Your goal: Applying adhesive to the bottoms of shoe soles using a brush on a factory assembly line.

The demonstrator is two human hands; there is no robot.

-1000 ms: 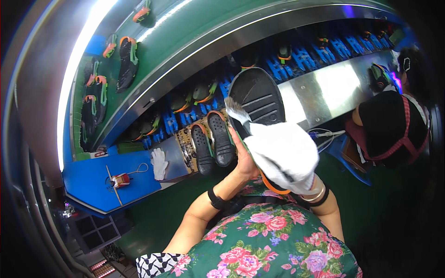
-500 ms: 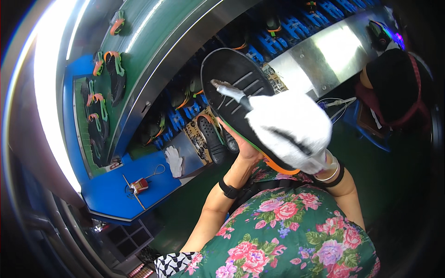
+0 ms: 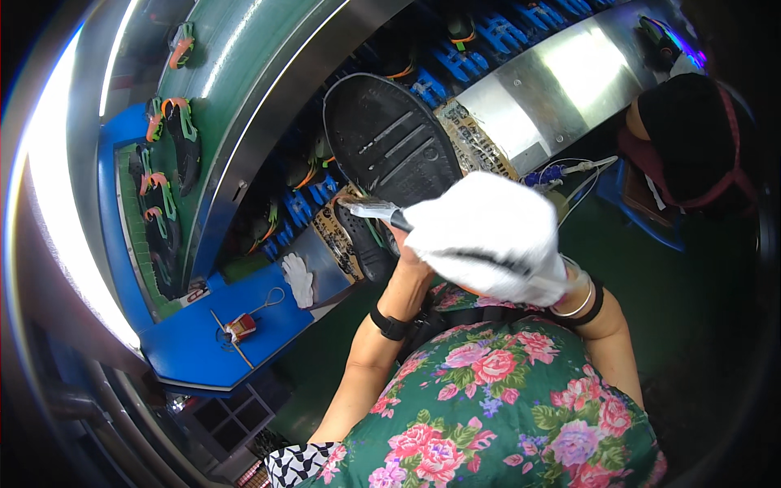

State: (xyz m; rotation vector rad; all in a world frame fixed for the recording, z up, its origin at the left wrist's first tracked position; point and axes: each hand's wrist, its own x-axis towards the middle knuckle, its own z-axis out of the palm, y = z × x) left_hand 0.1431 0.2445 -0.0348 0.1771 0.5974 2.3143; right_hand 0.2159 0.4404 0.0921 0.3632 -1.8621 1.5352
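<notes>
My bare left hand (image 3: 412, 254) grips a black clog (image 3: 389, 134) from its left side, partly hidden behind the glove. The clog's grooved sole faces me, with its broad end pointing away. In a white glove, my right hand (image 3: 488, 232) is closed round a brush (image 3: 370, 209) whose handle has a clear wrapping. The brush's tip points left, low beside the clog and close to my left hand; whether it touches the clog I cannot tell. The glove covers the clog's near end. Past the brush, another dark clog (image 3: 366, 244) lies on the bench.
A metal-topped bench (image 3: 561, 89) with blue racks (image 3: 504, 37) runs behind the clog. On the left, a blue table (image 3: 187, 346) bears a small red-and-white item (image 3: 242, 327). A white glove (image 3: 298, 279) lies nearby. Several clogs (image 3: 183, 146) rest on the green conveyor. Another person (image 3: 691, 138) is at right.
The brush has moved from over the sole down and left, to the clog's side by my left hand. The clog has shifted slightly left and up, and the view has turned a little.
</notes>
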